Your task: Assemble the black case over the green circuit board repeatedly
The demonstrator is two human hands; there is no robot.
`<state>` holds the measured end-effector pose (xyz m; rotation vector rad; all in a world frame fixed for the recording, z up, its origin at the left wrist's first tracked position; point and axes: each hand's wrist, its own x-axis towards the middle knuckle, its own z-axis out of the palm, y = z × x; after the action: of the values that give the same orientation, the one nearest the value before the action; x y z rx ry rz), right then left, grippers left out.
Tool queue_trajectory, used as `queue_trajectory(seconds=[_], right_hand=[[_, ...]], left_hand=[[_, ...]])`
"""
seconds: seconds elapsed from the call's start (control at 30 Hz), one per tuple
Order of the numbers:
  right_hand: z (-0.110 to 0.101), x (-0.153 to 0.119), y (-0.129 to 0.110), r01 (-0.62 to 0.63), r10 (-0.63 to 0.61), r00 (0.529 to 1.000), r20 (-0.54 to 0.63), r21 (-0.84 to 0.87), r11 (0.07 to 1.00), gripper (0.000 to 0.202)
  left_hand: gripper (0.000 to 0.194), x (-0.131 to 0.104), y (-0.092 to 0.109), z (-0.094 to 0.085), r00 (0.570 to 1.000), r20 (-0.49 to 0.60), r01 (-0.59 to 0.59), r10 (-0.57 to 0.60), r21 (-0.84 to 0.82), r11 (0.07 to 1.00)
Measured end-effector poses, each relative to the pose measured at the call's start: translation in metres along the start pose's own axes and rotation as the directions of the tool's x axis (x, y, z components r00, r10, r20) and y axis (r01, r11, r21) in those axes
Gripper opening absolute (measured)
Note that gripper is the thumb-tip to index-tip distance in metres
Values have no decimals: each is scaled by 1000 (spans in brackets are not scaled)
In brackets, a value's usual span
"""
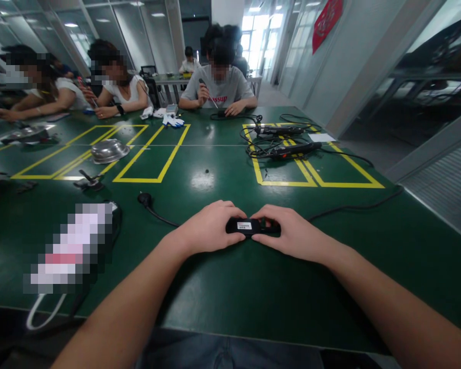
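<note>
A black power adapter (238, 226), oblong with a white printed label, is held low over the green table between my two hands. My left hand (213, 225) grips its left end, thumb in front and fingers behind. Around the right end my right hand (288, 228) is closed the same way; a bit of dark green shows in a gap there. A black cord with a plug (144, 199) runs out to the left from behind my left hand. Another black cable (353, 207) leads off to the right past my right wrist. My fingers hide both ends of the adapter.
Left of my arm lies a blurred pinkish pouch (71, 246) with a white loop. Farther off are a metal bowl (109, 151), a small dark metal part (89, 180), blue-white gloves (172, 121) and corded black tools (292, 149). Across the table sits a person (218, 84) with a pen-like tool.
</note>
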<state>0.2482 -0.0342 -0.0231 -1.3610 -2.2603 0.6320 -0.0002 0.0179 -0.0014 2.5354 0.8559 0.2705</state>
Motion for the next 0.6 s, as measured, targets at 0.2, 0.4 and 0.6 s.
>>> queue_trajectory(seconds=[0.2,0.4,0.6], right_hand=[[1,-2,-3,32,-33,999,-25,-55,998,23],[1,-1,-3,26,-27,1000,-12,-62,998,20],[-7,-3,0,-76,73,997,-34,-86,993,55]], left_hand=[[30,0,5,1,1000,-3,0,0,68,998],[29,0,3,4,1000,-19,-18,19,53,998],[42,4,-7,3,986,-159,35,-46,-67,997]])
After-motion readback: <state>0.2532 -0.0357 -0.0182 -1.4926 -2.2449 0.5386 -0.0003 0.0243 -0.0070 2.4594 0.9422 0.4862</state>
